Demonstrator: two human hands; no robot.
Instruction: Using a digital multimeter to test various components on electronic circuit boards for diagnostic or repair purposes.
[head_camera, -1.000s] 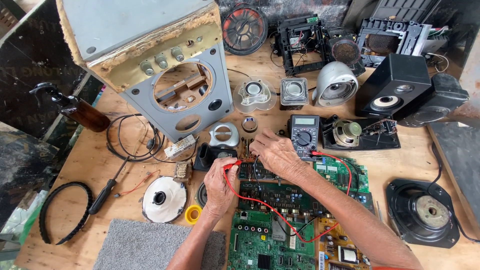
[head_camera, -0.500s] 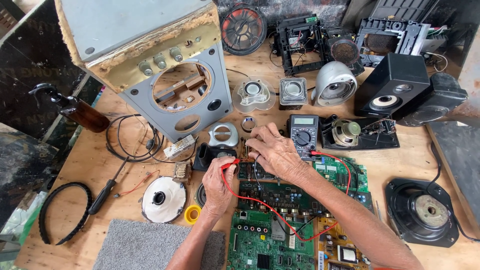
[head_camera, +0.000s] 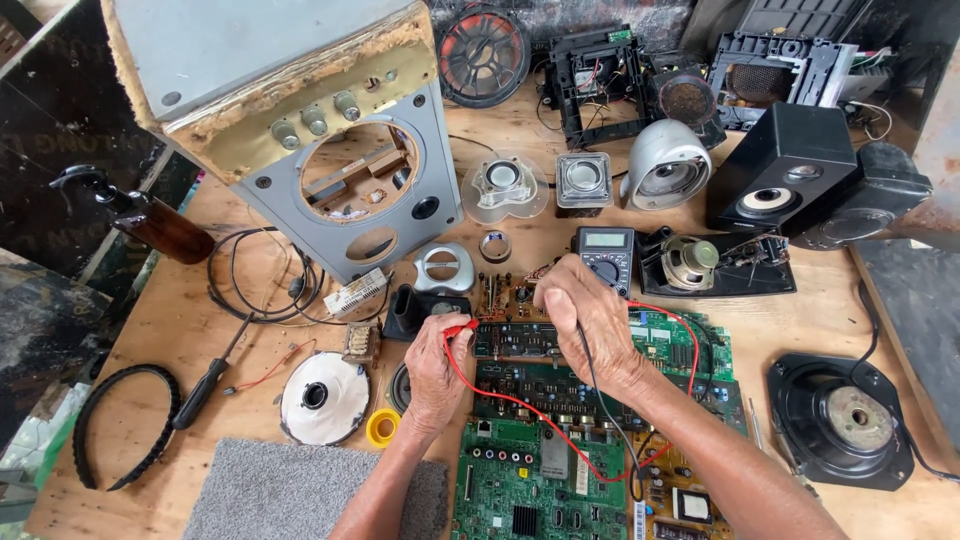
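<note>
My left hand (head_camera: 435, 368) pinches a red test probe (head_camera: 462, 327) against the left end of a dark circuit board (head_camera: 515, 342). Its red lead (head_camera: 520, 408) runs across the boards below. My right hand (head_camera: 588, 315) is closed around a black probe, pressing down on the same board's upper edge, with the black lead (head_camera: 598, 400) trailing toward me. A grey multimeter (head_camera: 606, 254) lies just beyond my right hand. Green circuit boards (head_camera: 530, 485) lie stacked under my wrists.
A grey speaker cabinet (head_camera: 300, 130) with an empty round cutout stands at the back left. Loose speakers (head_camera: 662, 165), a black speaker box (head_camera: 780, 180), a screwdriver (head_camera: 205, 385), a yellow tape roll (head_camera: 382, 428), a white disc (head_camera: 324, 398) and a grey mat (head_camera: 290, 490) lie on the wooden table.
My right hand has shifted slightly left and nearer along the dark board with the black probe. My left hand stays with the red probe at the board's left end.
</note>
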